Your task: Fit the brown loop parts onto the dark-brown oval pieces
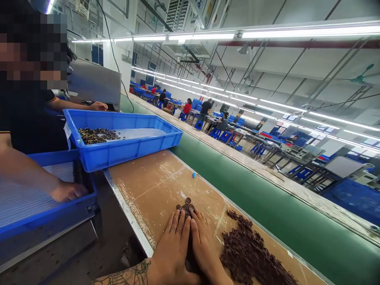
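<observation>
My left hand (175,243) and my right hand (203,241) lie side by side on a brown board, fingers stretched forward. Small dark brown round discs (187,206) are bunched at the fingertips, and more dark material shows in the gap between the hands. What lies beneath the palms is hidden. To the right of my right hand spreads a large heap of small dark brown pieces (252,253), too fine to name. The brown board (148,186) carries pale scuffs and specks.
A blue tray (133,152) with small black-and-yellow pieces (96,135) rests across the board's far end. At left, a co-worker's hand (69,191) reaches into another blue tray (47,219). A blue bit (193,175) lies on the board. A green conveyor belt (237,180) runs alongside.
</observation>
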Demonstrator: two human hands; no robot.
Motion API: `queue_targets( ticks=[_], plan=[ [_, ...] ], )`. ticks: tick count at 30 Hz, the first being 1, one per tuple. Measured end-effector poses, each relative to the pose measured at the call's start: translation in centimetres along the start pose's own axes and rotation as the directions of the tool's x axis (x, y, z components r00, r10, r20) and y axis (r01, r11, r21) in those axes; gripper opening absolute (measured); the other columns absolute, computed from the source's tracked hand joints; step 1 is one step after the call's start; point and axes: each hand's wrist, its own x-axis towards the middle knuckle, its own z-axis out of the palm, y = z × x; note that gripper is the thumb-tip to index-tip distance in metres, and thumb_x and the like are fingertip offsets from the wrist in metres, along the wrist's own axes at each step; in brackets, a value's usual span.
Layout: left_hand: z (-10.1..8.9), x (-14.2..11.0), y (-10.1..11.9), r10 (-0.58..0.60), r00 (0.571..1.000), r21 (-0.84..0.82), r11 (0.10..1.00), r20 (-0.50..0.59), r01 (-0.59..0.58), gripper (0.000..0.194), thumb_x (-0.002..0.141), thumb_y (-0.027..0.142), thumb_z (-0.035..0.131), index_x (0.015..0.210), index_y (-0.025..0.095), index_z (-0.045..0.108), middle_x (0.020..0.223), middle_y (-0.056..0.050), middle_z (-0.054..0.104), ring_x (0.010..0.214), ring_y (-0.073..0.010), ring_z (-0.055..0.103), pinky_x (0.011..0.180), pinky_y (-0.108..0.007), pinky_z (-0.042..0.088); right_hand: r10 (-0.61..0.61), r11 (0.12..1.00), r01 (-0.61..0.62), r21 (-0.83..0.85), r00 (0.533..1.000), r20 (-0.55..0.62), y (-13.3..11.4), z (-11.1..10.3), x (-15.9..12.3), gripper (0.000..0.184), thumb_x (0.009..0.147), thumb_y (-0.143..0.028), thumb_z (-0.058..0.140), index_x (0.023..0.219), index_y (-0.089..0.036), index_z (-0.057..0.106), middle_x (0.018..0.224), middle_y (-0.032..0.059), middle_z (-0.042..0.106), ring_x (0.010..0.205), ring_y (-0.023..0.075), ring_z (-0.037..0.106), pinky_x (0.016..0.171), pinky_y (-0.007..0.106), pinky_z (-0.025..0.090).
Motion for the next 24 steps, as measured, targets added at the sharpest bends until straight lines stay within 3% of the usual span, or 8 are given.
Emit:
queue_targets(
  ticks=[4, 7, 11, 14, 16, 19, 21, 24],
  plan=[
    [0.7, -1.0, -1.3, -0.024, 0.999, 0.054, 0.998, -0.038, 0.026, 0.124, 0.094, 0.026, 0.067, 0.159, 0.021, -0.038, 0.171, -0.026, 0.018, 0.156, -0.0491, 0.020, 0.119, -0.075, 0.033, -0.073, 0.996, 0.075, -0.044, 0.996, 0.055, -1.1, -1.2, 0.7, 0.086, 0.103, -0.069, 0.024, 0.157, -0.004, 0.041, 0.167, 0.0201, 0.033, 0.157, 0.0343, 0.027, 0.127, 0.061, 0.019],
    [-0.2, -1.5, -2.1, -0.004, 1.000, 0.064, 0.998, -0.013, 0.005, 0.130, 0.090, 0.034, 0.074, 0.161, 0.022, -0.034, 0.172, -0.025, 0.014, 0.157, -0.0487, 0.017, 0.121, -0.072, 0.035, -0.197, 0.977, 0.205, -0.054, 0.972, 0.127, -1.7, -2.5, 3.4, 0.078, 0.103, -0.068, 0.035, 0.159, -0.014, 0.040, 0.172, 0.0122, 0.020, 0.160, 0.0285, 0.012, 0.130, 0.056, 0.011],
    [-0.7, -1.4, -2.4, -0.017, 1.000, 0.077, 0.997, 0.007, 0.016, 0.134, 0.086, 0.035, 0.077, 0.161, 0.023, -0.033, 0.172, -0.023, 0.009, 0.157, -0.0485, 0.019, 0.122, -0.070, 0.035, -0.274, 0.959, 0.282, -0.001, 0.932, 0.236, -1.6, -2.7, 6.3, 0.069, 0.105, -0.064, 0.034, 0.155, -0.017, 0.048, 0.167, 0.0117, 0.033, 0.158, 0.0272, 0.024, 0.129, 0.056, 0.017],
    [-0.5, -1.3, -2.1, -0.035, 0.999, 0.096, 0.995, -0.033, 0.038, 0.121, 0.093, 0.023, 0.065, 0.160, 0.024, -0.035, 0.172, -0.022, 0.019, 0.157, -0.0453, 0.023, 0.122, -0.069, 0.036, -0.295, 0.953, 0.301, 0.016, 0.920, 0.259, -2.0, -2.8, 5.3, 0.062, 0.108, -0.058, 0.032, 0.153, -0.020, 0.051, 0.163, 0.0103, 0.042, 0.155, 0.0259, 0.032, 0.128, 0.055, 0.021],
    [-0.9, -1.4, -1.6, -0.010, 0.999, 0.071, 0.997, -0.044, 0.013, 0.127, 0.090, 0.037, 0.072, 0.162, 0.020, -0.032, 0.172, -0.025, 0.019, 0.157, -0.0475, 0.020, 0.122, -0.071, 0.034, -0.311, 0.948, 0.319, 0.004, 0.922, 0.232, -2.8, -3.5, 3.0, 0.059, 0.107, -0.056, 0.039, 0.156, -0.023, 0.047, 0.165, 0.0082, 0.040, 0.156, 0.0252, 0.030, 0.129, 0.052, 0.019],
    [-2.4, -1.6, -0.8, 0.000, 0.998, -0.004, 1.000, -0.063, -0.001, 0.150, 0.064, 0.059, 0.088, 0.168, 0.013, -0.011, 0.173, -0.028, 0.015, 0.159, -0.0498, 0.011, 0.125, -0.070, 0.030, -0.288, 0.955, 0.292, -0.057, 0.955, 0.071, -3.3, -5.2, -2.4, 0.063, 0.106, -0.048, 0.046, 0.164, -0.027, 0.033, 0.173, 0.0055, 0.024, 0.160, 0.0256, 0.015, 0.131, 0.052, 0.007],
    [-3.4, -1.5, -0.5, -0.006, 0.997, -0.031, 1.000, -0.081, 0.003, 0.141, 0.064, 0.059, 0.087, 0.168, 0.014, 0.002, 0.173, -0.027, 0.021, 0.160, -0.0466, 0.014, 0.127, -0.067, 0.028, -0.174, 0.983, 0.157, -0.092, 0.961, -0.217, -2.1, -6.2, -7.2, 0.060, 0.107, -0.042, 0.042, 0.164, -0.023, 0.033, 0.174, 0.0097, 0.023, 0.160, 0.0278, 0.017, 0.130, 0.053, 0.014],
    [-4.2, -1.2, -0.4, 0.001, 0.995, -0.058, 0.998, -0.101, -0.007, 0.119, 0.074, 0.059, 0.080, 0.165, 0.012, 0.019, 0.170, -0.026, 0.030, 0.159, -0.0438, 0.024, 0.127, -0.064, 0.029, 0.122, 0.984, -0.179, -0.017, 0.735, -0.667, 1.8, -7.1, -14.5, 0.047, 0.102, -0.054, 0.049, 0.124, -0.018, 0.069, 0.132, 0.0165, 0.067, 0.127, 0.0325, 0.062, 0.110, 0.046, 0.048]
  ],
)
